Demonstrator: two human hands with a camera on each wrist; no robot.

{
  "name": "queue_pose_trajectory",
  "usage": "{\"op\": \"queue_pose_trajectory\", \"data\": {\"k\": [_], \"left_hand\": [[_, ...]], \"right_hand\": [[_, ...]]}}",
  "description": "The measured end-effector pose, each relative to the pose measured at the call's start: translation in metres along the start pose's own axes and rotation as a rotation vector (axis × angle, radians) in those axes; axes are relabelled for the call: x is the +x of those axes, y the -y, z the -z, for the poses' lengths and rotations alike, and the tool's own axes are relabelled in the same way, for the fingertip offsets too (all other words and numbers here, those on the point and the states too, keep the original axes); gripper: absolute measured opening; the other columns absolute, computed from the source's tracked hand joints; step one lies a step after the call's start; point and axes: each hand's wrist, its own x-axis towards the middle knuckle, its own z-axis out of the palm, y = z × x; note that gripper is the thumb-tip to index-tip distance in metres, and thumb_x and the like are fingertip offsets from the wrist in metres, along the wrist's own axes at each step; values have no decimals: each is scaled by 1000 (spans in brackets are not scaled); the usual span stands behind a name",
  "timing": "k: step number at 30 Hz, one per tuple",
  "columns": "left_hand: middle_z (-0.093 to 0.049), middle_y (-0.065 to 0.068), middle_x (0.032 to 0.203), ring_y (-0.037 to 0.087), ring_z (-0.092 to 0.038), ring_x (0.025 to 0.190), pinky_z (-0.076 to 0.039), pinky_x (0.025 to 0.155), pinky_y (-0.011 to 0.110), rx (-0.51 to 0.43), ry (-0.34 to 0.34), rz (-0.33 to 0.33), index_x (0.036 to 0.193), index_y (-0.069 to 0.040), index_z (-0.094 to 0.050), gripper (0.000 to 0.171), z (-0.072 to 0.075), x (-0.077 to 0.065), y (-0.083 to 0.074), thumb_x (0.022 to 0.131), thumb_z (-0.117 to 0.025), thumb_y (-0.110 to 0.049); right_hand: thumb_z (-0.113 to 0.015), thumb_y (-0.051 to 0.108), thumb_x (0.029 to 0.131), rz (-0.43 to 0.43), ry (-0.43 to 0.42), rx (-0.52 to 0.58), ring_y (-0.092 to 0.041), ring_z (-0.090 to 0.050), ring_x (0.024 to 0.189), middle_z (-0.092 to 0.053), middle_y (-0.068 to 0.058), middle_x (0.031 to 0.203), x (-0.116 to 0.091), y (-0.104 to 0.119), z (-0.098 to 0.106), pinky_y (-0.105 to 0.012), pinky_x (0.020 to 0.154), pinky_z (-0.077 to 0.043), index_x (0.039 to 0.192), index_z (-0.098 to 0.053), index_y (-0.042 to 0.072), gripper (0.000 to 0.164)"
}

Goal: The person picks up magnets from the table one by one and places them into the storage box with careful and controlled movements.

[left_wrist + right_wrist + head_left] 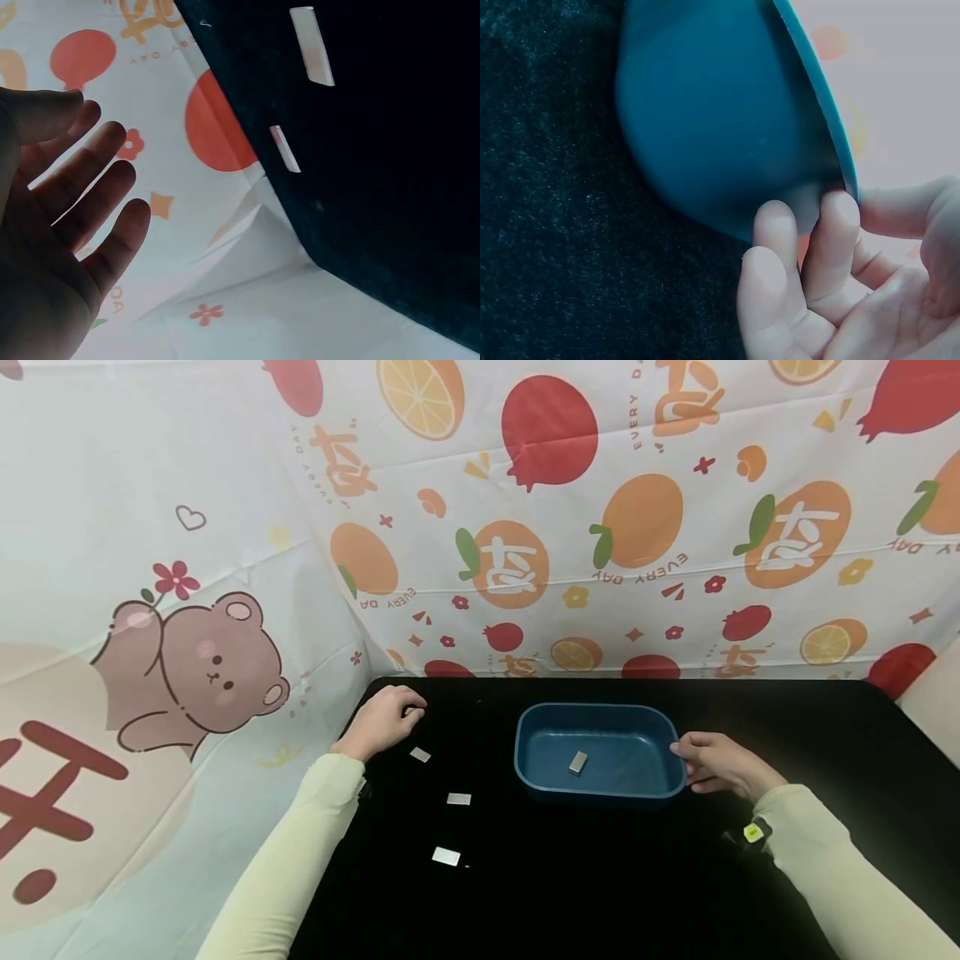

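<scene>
My left hand (385, 720) is over the far left part of the table, its fingers spread and loosely bent in the left wrist view, with nothing between them. A pale bit of something (410, 712) shows by its fingertips. Small silvery rectangular blocks lie close by: one (420, 754) just below the hand, one (459, 799) nearer, one (446, 857) nearest me. Two pale blocks show in the left wrist view, the larger (313, 46) upper. My right hand (723, 764) pinches the right rim of a blue bin (600, 792), thumb over the edge, fingers against its outer wall. One silvery block (577, 763) rests inside.
A black cloth-covered table (570, 885) carries everything. Behind it hangs a white sheet printed with fruit (555, 610), and another with a bear (217, 668) runs along the left side. A tiny pale fleck (467, 866) lies by the nearest block.
</scene>
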Motion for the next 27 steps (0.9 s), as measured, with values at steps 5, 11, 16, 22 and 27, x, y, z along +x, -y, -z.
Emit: {"op": "queue_pose_trajectory", "data": {"k": [5,11,16,22,27], "left_hand": [[-71,12,116,35,-61,113,-49,98,53,-5,9,43,108,-8,-75,21,-9,2,8,96,-60,-16],[-71,12,116,35,-61,112,-49,99,53,-20,31,103,111,-6,-75,24,-22,3,24,97,-58,-16],[-70,14,116,36,-61,110,-49,97,54,-37,22,139,114,-5,-74,26,-27,2,35,97,-58,-15],[-68,17,122,38,-61,113,-49,98,56,-61,29,223,117,-4,-72,28,-36,-1,49,97,-57,-16],[-64,20,130,40,-60,117,-48,98,57,-95,76,319,124,-4,-68,32,-40,-1,64,99,-53,-19]], "right_hand": [[-48,34,105,-9,0,8,-15,-66,74,-57,2,76,0,0,1,-32,70,-59,96,-59,11,27],[-48,35,105,-26,-5,10,-15,-67,75,-58,2,76,0,2,0,-32,70,-59,96,-58,11,27],[-49,36,104,-29,-16,14,-16,-67,76,-58,2,77,-2,3,0,-32,71,-59,96,-58,12,27],[-48,35,105,-23,-8,10,-15,-67,75,-58,1,77,-2,3,-1,-31,70,-59,99,-58,11,28],[-48,35,105,-30,-9,4,-15,-67,75,-58,2,76,-1,2,-1,-31,69,-59,97,-58,12,27]]}}
